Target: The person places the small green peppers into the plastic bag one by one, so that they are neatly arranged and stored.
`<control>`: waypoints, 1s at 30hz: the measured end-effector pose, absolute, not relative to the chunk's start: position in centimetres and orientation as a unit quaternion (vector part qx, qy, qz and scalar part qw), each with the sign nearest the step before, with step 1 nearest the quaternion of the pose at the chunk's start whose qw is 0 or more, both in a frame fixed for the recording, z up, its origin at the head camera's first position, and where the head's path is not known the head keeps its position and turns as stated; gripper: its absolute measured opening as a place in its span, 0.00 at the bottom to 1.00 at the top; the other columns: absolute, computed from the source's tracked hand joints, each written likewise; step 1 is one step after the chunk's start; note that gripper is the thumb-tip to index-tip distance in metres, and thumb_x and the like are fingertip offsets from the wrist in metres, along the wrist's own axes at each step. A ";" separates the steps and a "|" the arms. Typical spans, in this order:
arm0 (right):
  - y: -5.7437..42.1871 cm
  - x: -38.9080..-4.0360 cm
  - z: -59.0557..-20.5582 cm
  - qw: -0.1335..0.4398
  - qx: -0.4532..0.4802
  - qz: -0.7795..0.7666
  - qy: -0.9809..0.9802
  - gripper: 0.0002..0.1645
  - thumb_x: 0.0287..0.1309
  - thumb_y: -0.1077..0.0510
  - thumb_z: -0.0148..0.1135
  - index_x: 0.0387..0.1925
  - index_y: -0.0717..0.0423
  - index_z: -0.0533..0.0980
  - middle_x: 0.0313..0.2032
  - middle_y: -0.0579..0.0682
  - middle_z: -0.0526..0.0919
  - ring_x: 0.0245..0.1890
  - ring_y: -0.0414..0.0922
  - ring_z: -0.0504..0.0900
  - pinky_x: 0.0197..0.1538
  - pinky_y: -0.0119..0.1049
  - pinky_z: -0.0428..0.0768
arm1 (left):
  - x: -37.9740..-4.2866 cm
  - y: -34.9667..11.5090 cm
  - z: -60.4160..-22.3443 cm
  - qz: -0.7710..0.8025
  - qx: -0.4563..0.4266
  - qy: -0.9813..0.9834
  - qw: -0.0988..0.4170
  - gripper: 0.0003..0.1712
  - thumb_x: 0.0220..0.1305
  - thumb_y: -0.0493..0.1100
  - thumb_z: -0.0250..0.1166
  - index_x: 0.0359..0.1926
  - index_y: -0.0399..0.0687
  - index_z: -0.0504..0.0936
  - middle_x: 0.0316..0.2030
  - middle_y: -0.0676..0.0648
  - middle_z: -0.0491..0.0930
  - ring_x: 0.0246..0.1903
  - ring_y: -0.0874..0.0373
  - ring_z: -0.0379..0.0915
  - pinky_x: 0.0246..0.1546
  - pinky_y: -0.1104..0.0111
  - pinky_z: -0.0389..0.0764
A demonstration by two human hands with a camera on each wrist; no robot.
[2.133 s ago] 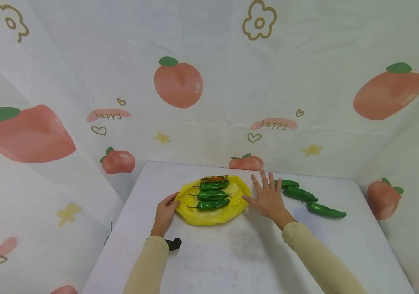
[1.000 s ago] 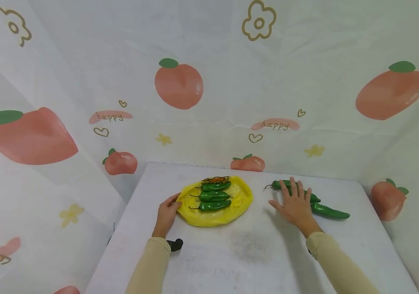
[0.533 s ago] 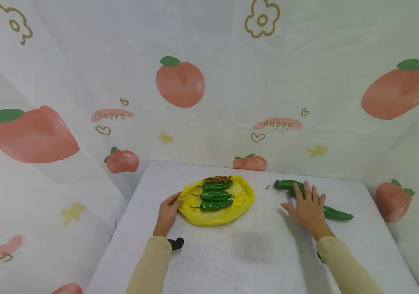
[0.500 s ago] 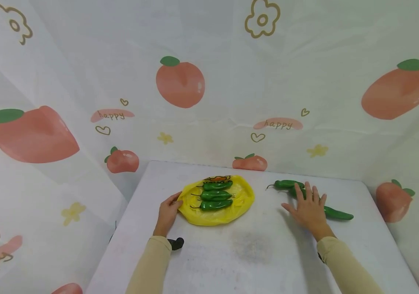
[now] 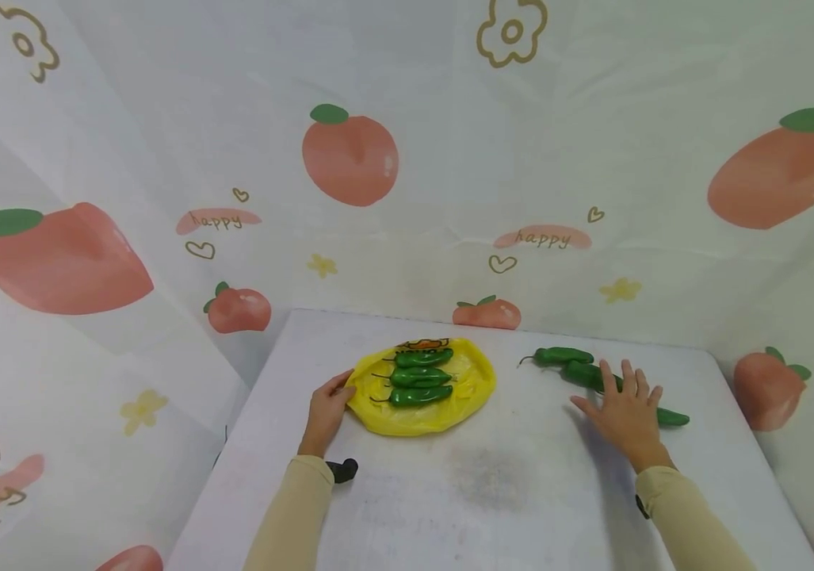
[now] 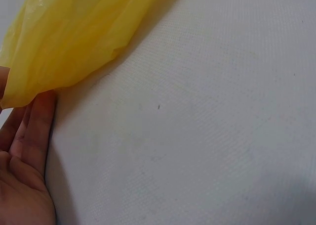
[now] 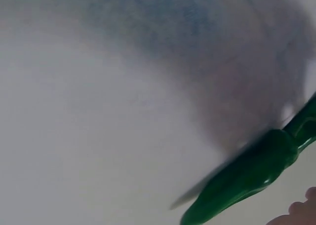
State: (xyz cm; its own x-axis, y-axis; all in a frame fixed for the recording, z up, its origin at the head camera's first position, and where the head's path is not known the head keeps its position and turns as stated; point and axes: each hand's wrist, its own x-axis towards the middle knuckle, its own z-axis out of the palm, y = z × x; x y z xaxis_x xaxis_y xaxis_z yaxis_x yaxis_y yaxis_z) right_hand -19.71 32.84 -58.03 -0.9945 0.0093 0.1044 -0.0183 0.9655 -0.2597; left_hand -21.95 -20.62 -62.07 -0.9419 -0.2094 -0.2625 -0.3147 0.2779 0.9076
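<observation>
My left hand (image 5: 324,414) pinches the left rim of a yellow plastic bag (image 5: 469,394), thumb on one side and fingers behind it in the left wrist view. Three green peppers (image 5: 419,377) lie stacked in a row on the bag, stems pointing left. To the right my right hand (image 5: 624,419) hovers with fingers spread over a line of three more peppers. Of these, the far pepper (image 5: 563,356) shows fully, the middle pepper (image 5: 585,375) partly, and the near pepper (image 5: 674,417) sticks out past the hand. Fingertips (image 7: 298,214) show beside the near pepper in the right wrist view.
The white table (image 5: 407,507) has a grey smudge near its middle. A pale cloth (image 5: 435,262) printed with peaches encloses the back and both sides. A small black piece (image 5: 344,471) juts out at the left wrist.
My right hand has moved right, from the bag's right edge across the loose peppers to the near one. My left hand keeps its hold on the bag. The peppers stay in place.
</observation>
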 end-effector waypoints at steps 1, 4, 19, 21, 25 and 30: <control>33.0 -19.6 -58.0 0.050 -0.002 0.132 -0.990 0.59 0.64 0.26 0.54 0.78 0.61 0.51 0.74 0.81 0.49 0.71 0.82 0.48 0.64 0.84 0.43 | -22.0 -20.6 -62.0 0.578 -0.164 0.798 0.045 0.24 0.72 0.49 0.60 0.67 0.62 0.78 0.67 0.49 0.76 0.57 0.53 0.73 0.63 0.59 0.75; 33.4 -19.5 -57.9 0.045 -0.012 0.131 -0.990 0.58 0.65 0.26 0.53 0.77 0.63 0.51 0.73 0.82 0.49 0.70 0.82 0.49 0.64 0.84 0.43 | -22.1 -20.7 -61.9 0.577 -0.165 0.798 0.043 0.24 0.72 0.49 0.60 0.67 0.62 0.78 0.67 0.49 0.76 0.57 0.53 0.72 0.63 0.59 0.75; 35.2 -17.9 -58.3 0.041 -0.040 0.134 -0.989 0.54 0.67 0.32 0.57 0.74 0.69 0.54 0.67 0.85 0.55 0.66 0.84 0.53 0.59 0.86 0.50 | -21.7 -20.5 -62.0 0.586 -0.171 0.791 0.047 0.24 0.72 0.49 0.60 0.67 0.61 0.78 0.68 0.49 0.75 0.60 0.52 0.71 0.67 0.55 0.73; 35.4 -17.7 -58.2 0.039 -0.041 0.134 -0.989 0.53 0.67 0.34 0.58 0.73 0.69 0.55 0.67 0.85 0.56 0.66 0.84 0.53 0.59 0.85 0.52 | -21.6 -20.6 -61.9 0.584 -0.172 0.792 0.047 0.24 0.72 0.49 0.60 0.68 0.61 0.77 0.68 0.49 0.75 0.60 0.52 0.71 0.66 0.56 0.74; 36.0 -17.4 -58.3 0.031 -0.048 0.140 -0.988 0.52 0.67 0.37 0.59 0.74 0.69 0.54 0.67 0.84 0.56 0.65 0.84 0.53 0.58 0.82 0.54 | -21.6 -20.6 -61.8 0.581 -0.168 0.795 0.038 0.24 0.72 0.49 0.60 0.68 0.61 0.77 0.68 0.48 0.75 0.57 0.53 0.72 0.63 0.59 0.75; 36.8 -16.8 -58.4 0.021 -0.059 0.151 -0.986 0.48 0.68 0.44 0.62 0.74 0.67 0.52 0.67 0.85 0.55 0.64 0.86 0.53 0.59 0.83 0.55 | -21.8 -20.4 -61.7 0.580 -0.165 0.797 0.040 0.23 0.73 0.48 0.60 0.67 0.61 0.78 0.67 0.49 0.76 0.57 0.53 0.71 0.62 0.60 0.74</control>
State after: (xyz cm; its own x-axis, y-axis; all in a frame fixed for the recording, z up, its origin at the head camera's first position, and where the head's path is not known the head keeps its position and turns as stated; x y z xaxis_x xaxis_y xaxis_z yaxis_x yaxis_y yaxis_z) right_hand -16.80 36.81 -58.42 -0.9921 0.1232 0.0241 0.1104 0.9473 -0.3009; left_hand -21.78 -20.44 -61.73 -0.9427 -0.2160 -0.2543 -0.3082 0.2721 0.9116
